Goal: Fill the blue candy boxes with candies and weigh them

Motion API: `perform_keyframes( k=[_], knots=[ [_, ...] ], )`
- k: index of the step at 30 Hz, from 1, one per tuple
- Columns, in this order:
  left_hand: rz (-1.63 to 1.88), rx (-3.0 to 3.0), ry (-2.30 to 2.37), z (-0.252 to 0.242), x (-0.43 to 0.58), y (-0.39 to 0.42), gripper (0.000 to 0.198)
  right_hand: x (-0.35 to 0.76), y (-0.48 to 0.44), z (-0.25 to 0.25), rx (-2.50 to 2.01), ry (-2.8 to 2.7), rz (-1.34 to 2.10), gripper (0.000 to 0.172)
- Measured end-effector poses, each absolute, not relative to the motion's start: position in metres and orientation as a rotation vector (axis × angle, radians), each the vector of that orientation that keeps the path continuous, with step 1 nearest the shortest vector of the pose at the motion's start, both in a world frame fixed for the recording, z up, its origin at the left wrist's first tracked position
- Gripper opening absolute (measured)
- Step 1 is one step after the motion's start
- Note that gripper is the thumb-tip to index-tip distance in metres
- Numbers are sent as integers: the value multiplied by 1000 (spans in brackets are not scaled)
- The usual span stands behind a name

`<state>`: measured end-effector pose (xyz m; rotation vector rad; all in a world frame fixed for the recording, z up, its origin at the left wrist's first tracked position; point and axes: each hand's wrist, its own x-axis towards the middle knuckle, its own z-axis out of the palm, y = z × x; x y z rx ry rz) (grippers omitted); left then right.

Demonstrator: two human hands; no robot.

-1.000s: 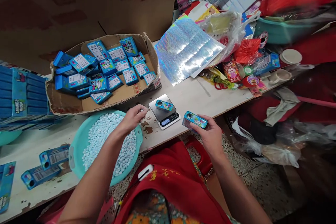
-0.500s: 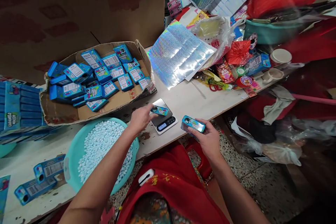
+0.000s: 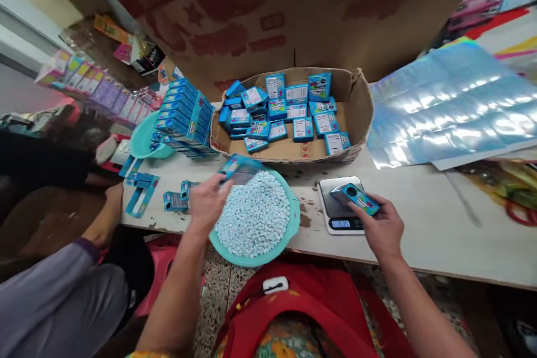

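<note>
My left hand (image 3: 207, 204) is closed round a blue candy box (image 3: 241, 169), smeared by motion, above the left rim of a turquoise basin (image 3: 293, 221) full of pale blue candies (image 3: 254, 218). On the right, my right hand (image 3: 382, 226) grips another blue candy box (image 3: 357, 198) by its side, tilted over the plate of a small digital scale (image 3: 327, 193). Lit digits show on the scale's display. Whether this box rests on the plate I cannot tell.
Behind the basin, a cut-down cardboard carton (image 3: 289, 154) holds many blue candy boxes. Stacked blue boxes (image 3: 184, 114) stand left of it, near a smaller turquoise bowl (image 3: 142, 137). Shiny holographic sheets (image 3: 453, 106) lie right. Another person's arm (image 3: 103, 215) reaches in at left.
The view has swung left. My left hand has lifted a candy box off the scale and carried it left over the basin. My right hand has brought its box over the scale.
</note>
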<state>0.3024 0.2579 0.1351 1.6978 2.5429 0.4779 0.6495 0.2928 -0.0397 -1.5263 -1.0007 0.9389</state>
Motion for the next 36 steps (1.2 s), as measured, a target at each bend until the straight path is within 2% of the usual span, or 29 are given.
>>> perform_keyframes(
  k=[3, 6, 10, 12, 17, 20, 23, 27, 29, 31, 34, 36],
  knots=[
    [273, 1403, 2923, 128, 222, 228, 32, 640, 297, -43, -1562, -1077, 894, 57],
    [118, 1144, 3003, 81, 154, 225, 34, 647, 291, -36, -1538, -1094, 823, 64],
    [286, 1092, 2877, 0, 99, 245, 36, 671, 277, -27, -1606, -966, 756, 54],
    [333, 1031, 2833, -22, 93, 251, 42, 685, 268, -26, -1676, -913, 708, 49],
    [468, 1063, 2861, -9, 150, 246, 45, 702, 253, -29, -1733, -834, 679, 43],
    [476, 1405, 2508, -2, 220, 251, 44, 695, 254, -30, -1711, -783, 746, 40],
    [383, 1734, 2129, -15, 278, 262, 42, 683, 259, -27, -1696, -808, 789, 40],
    [289, 1693, 2219, -29, 305, 265, 37, 666, 268, -25, -1675, -1014, 786, 42],
    [409, 1594, 2237, -27, 303, 262, 32, 657, 276, -29, -1651, -1168, 767, 57],
    [722, 1332, 2225, -22, 298, 258, 29, 648, 287, -31, -1646, -1273, 734, 66],
    [1255, 617, 1917, -12, 289, 255, 25, 630, 299, -20, -1676, -1268, 693, 52],
    [1379, 199, 1567, -4, 285, 255, 25, 614, 301, 3, -1617, -1286, 673, 48]
  ],
)
